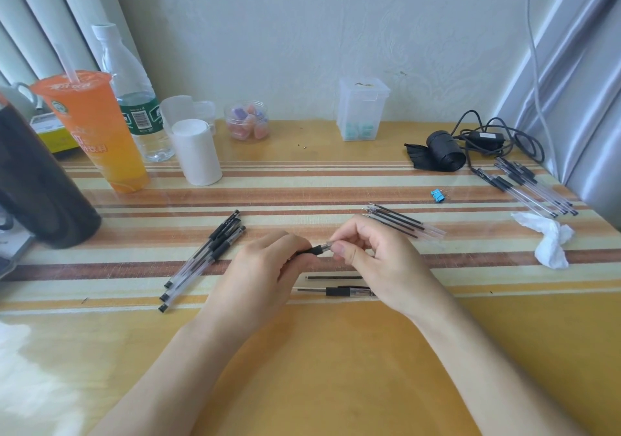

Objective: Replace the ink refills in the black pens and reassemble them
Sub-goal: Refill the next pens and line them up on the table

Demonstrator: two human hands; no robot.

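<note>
- Both hands pinch one pen [316, 250], held level just above the table [336, 368]. The left hand [265, 267] curls its fingers round the black grip end. The right hand [373, 257] nips the clear barrel between thumb and fingertips.
- From the pose, the two halves are probably being screwed together or apart, but I cannot tell which.
- A loose refill [332, 277] lies on the table just below the hands. Nearer the person is a second pen part [336, 291] with a black sleeve, its right end tucked under the right wrist.
- Left of the hands, a small heap of capped pens [205, 257] looks fully assembled. Nothing shows whether they are finished or still waiting.
- Just beyond the right hand lies a bunch of refills [403, 223], so several swaps probably remain.
- At the far right edge a second pile of pens [531, 186] lies near a crumpled tissue [547, 237]. It is too small to tell whether they have been dealt with.
- The held pen's tip is buried in the left hand and its rear is hidden inside the right, so I cannot tell whether a refill sits in the barrel.
- It is also hard to tell whether the loose refill is the old one or a new one.
</note>
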